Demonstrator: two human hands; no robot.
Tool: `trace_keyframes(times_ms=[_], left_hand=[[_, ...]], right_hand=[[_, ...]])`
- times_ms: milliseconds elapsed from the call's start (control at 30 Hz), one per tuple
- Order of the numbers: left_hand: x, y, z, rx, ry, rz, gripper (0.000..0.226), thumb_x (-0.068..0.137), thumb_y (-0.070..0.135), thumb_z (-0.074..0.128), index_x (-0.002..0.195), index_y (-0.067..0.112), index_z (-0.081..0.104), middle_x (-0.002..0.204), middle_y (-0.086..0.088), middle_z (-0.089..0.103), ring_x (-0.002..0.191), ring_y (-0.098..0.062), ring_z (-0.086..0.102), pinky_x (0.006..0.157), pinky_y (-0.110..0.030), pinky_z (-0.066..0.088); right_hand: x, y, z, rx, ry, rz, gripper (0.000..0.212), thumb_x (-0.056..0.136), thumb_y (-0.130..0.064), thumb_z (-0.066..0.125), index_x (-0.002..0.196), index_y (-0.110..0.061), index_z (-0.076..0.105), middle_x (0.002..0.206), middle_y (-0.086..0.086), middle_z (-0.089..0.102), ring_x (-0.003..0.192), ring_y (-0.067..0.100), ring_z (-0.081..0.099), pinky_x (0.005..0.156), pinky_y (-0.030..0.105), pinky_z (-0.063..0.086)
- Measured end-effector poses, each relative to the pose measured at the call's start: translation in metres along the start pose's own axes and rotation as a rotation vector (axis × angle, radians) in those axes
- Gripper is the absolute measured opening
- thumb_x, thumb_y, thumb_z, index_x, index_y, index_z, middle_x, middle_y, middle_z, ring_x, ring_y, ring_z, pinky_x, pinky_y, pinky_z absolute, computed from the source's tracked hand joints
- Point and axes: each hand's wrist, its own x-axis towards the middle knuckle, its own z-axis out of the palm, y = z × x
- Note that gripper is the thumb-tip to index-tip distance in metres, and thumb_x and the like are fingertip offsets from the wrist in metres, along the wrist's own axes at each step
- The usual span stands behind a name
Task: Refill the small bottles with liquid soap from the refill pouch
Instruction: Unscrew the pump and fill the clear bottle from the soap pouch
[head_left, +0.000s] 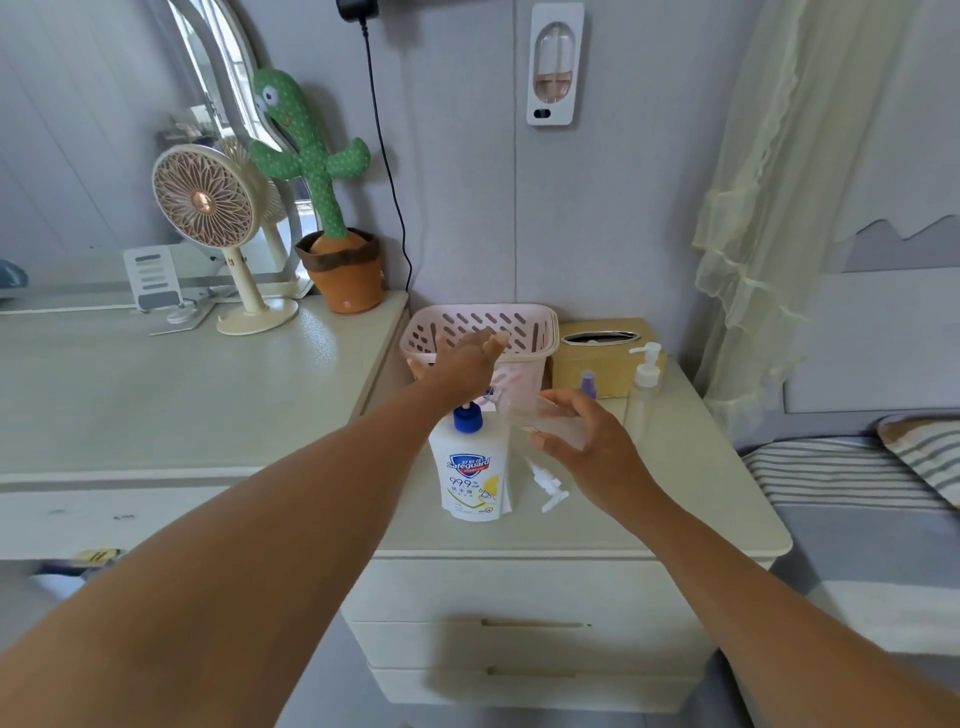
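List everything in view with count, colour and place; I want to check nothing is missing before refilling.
refill pouch: 1, white with blue cap, upright at nightstand front
clear bottle: 1, transparent, in the right hand
pump head: 1, white, lying right of the pouch
pump bottle: 1, clear, white pump, beside the tissue box
purple bottle: 1, purple, before the tissue box
basket: 1, pink, nightstand back
tissue box: 1, yellow, right of basket
fan: 1, cream, on the desk
cactus toy: 1, green, on the desk
left hand: 1, fingers straight, reaching toward the basket
right hand: 1, gripping the clear bottle
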Motion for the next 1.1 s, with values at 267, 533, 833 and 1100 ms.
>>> trace_keyframes(times_ms=[267,533,833,1100], left_hand=[[0.006,-0.009,0.009,0.000,0.052,-0.037,0.046,0.105,0.034,0.016,0.151,0.028,0.019,0.160,-0.002,0.012,0.147,-0.028,-0.006,0.112,-0.061,-0.010],[0.012,-0.010,0.010,0.260,0.089,-0.032,0.051,0.104,0.036,0.020,0.151,0.036,0.000,0.159,0.000,-0.019,0.143,-0.032,-0.023,0.105,-0.068,-0.014],[0.016,-0.017,0.019,0.195,0.078,-0.064,0.048,0.104,0.041,0.016,0.150,0.039,0.003,0.160,0.004,-0.013,0.144,-0.030,-0.021,0.108,-0.067,-0.013],[0.020,-0.016,0.015,0.190,0.071,-0.041,0.050,0.103,0.045,0.015,0.151,0.038,0.004,0.160,0.002,-0.012,0.144,-0.031,-0.021,0.105,-0.067,-0.015]], right_hand=[[0.002,0.001,-0.001,-0.012,-0.032,0.015,0.039,0.085,-0.026,0.069,0.120,-0.027,0.053,0.109,-0.019,0.057,0.098,-0.006,0.052,0.075,0.000,0.035],[-0.001,0.002,0.001,-0.022,-0.029,0.032,0.037,0.086,-0.028,0.067,0.119,-0.028,0.051,0.106,-0.023,0.053,0.096,-0.012,0.049,0.073,-0.005,0.034],[-0.001,0.006,0.002,0.002,-0.040,0.036,0.039,0.086,-0.027,0.068,0.121,-0.026,0.052,0.110,-0.019,0.055,0.098,-0.006,0.050,0.075,-0.003,0.035],[-0.003,0.004,0.003,0.031,-0.028,0.027,0.039,0.086,-0.024,0.068,0.122,-0.025,0.052,0.110,-0.018,0.056,0.098,-0.017,0.047,0.077,-0.007,0.032]])
